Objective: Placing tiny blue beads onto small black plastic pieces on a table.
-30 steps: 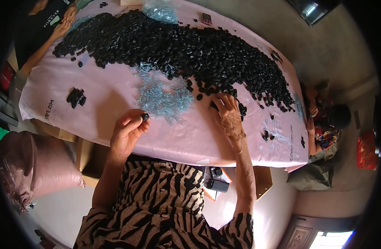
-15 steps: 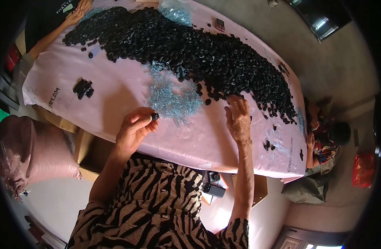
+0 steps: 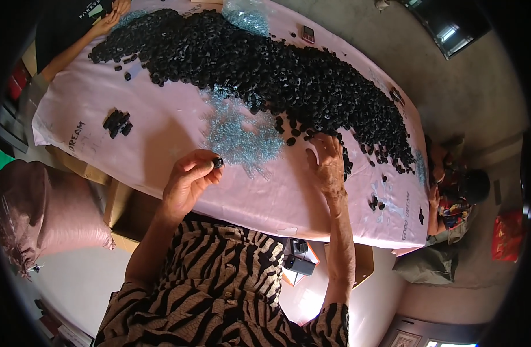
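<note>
left hand: lifted above the near edge of the desk, its fingers pinching one small black ring-shaped plastic piece at the tips.
right hand: flat on the pink cloth-covered desk, fingers spread, tips touching the near rim of the big heap of black ring pieces.
key relation: the heap lies just ahead of the right fingers; the loose pile of pale blue thin wire bits lies between both hands, nearer to the left one.
</note>
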`<state>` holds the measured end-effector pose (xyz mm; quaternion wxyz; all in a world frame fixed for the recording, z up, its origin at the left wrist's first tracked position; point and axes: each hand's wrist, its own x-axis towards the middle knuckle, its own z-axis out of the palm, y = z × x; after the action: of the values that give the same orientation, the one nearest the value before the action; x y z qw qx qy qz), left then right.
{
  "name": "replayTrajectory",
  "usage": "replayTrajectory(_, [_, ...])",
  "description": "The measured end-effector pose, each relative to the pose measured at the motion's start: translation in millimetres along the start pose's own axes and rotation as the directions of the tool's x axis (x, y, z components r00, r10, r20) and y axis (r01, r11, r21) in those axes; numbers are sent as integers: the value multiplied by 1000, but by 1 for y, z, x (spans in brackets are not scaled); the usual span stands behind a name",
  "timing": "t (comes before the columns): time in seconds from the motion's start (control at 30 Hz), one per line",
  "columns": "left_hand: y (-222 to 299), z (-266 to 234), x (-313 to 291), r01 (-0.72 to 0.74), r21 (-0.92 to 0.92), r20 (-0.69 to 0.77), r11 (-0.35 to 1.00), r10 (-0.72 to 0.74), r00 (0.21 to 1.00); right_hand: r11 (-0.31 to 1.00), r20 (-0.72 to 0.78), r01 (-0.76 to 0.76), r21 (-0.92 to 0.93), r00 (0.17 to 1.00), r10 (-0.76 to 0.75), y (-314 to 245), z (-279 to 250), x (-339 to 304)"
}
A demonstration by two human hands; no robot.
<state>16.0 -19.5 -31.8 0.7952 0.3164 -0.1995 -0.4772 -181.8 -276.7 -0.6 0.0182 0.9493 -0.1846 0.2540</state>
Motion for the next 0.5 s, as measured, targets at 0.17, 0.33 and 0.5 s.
replayTrajectory(0.17, [-2,9,6,23,-17,64,1000,-21,998,999,-17,44,19,999,-44,-10,-23,13])
replayTrajectory(0.33, [-3,-1,1,-6,12,-11,1000,6,1000,990,1,137,23,990,-138,-4,17,26])
replayTrajectory(0.5, [-4,-3,1,-7,-6,11,1000,7,1000,995,17,89,48,996,-89,-1,3,5])
